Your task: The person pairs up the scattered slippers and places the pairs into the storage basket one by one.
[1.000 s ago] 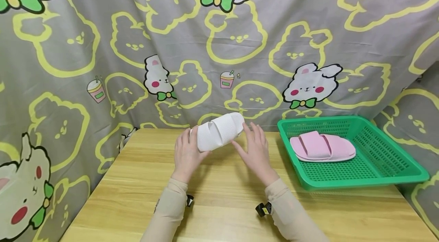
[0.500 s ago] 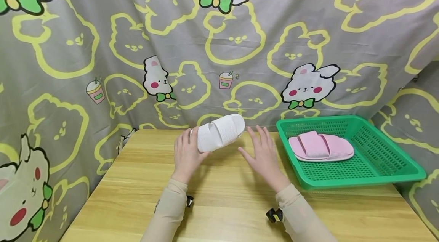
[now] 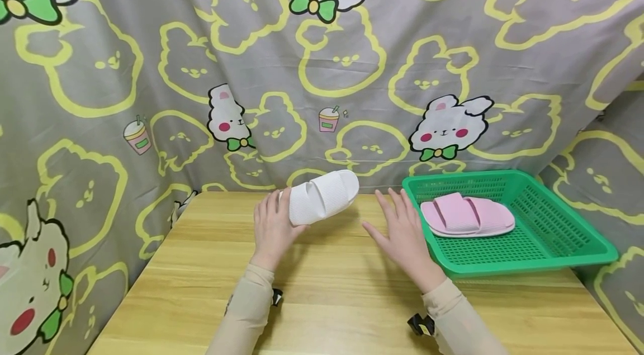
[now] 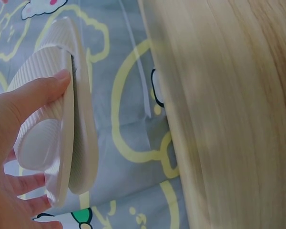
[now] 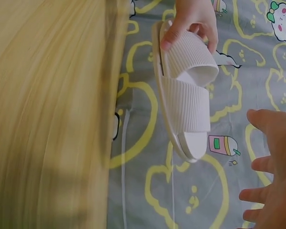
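My left hand [image 3: 274, 229] grips a pair of white ribbed slippers [image 3: 329, 197] by one end, above the far part of the table. The slippers are fitted together, a strap showing toward each end; the left wrist view shows two soles side by side, with the thumb [image 4: 40, 93] pressed on the near slipper [image 4: 66, 133]. Fingers spread, my right hand [image 3: 402, 237] hovers to the right of the slippers, apart from them and holding nothing. Beyond it, a pair of pink slippers [image 3: 455, 215] lies in a green basket [image 3: 533, 266].
The green basket stands at the right side of the wooden table [image 3: 322, 310], close to my right hand. A grey curtain [image 3: 282, 75] with yellow outlines and rabbit prints hangs right behind the table's back edge. Small black wrist cameras sit under both forearms.
My right hand has let go of the white slippers' right end and drawn away to the right, toward the basket. My left hand keeps them almost still.
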Demonstrator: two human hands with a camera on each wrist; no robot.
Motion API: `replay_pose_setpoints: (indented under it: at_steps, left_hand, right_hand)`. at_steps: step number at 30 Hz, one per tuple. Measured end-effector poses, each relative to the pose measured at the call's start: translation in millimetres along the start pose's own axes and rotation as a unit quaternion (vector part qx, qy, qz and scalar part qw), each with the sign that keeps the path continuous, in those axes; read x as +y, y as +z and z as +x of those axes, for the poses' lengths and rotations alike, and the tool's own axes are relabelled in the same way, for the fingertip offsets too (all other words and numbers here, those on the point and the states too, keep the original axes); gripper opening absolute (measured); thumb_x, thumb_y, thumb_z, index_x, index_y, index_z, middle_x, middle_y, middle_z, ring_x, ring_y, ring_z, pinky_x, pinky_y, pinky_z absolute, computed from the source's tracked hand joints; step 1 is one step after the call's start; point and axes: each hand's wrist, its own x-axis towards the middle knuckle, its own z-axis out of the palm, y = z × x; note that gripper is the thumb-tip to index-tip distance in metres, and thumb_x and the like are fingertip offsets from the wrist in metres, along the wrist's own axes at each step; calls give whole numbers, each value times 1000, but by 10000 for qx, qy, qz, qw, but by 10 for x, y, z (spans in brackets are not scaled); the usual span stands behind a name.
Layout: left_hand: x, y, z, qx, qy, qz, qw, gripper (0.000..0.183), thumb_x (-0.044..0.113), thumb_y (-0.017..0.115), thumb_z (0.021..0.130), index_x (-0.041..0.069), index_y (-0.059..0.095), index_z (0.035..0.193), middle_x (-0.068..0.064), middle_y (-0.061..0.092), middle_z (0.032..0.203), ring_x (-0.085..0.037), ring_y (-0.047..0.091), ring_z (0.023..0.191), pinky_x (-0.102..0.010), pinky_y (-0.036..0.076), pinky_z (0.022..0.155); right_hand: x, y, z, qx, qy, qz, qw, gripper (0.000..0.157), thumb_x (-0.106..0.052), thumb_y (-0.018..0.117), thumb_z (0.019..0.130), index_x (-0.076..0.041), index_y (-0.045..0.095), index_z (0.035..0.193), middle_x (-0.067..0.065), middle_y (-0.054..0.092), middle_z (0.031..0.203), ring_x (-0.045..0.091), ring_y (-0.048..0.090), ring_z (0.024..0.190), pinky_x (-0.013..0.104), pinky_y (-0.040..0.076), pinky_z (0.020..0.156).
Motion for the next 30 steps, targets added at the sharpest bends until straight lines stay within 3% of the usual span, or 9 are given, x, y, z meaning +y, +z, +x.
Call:
replay_pose_setpoints:
  at_steps: [5,11,30]
  left_hand:
    - [-6,-12,-12,-59,-8,19,10000,104,42,96,49,11,47,136,-18,55,126,-39,52,117,-58,39,102]
    - [-4,-23,-11,-190,-48,-39,9998,103,41,95,51,11,47,137,-18,55,128,-40,51,120,-58,38,104]
    - [5,3,-9,-48,47,-57,10000,104,41,96,48,12,48,135,-20,56,126,-40,53,118,-60,39,102]
  right_hand:
    - [36,-113,-44,-111,-10,29,9999,78,-47,71,85,-17,39,149,22,35,152,44,17,147,69,19,112]
    - [132,-239,-120,-139,-84,-102,9998,77,-47,71,84,-19,40,149,22,37,152,46,20,145,71,22,110]
    - [577,-558,-425,-225,-242,-518,9981,74,-50,69,85,-19,43,147,20,40,149,46,26,141,66,24,109]
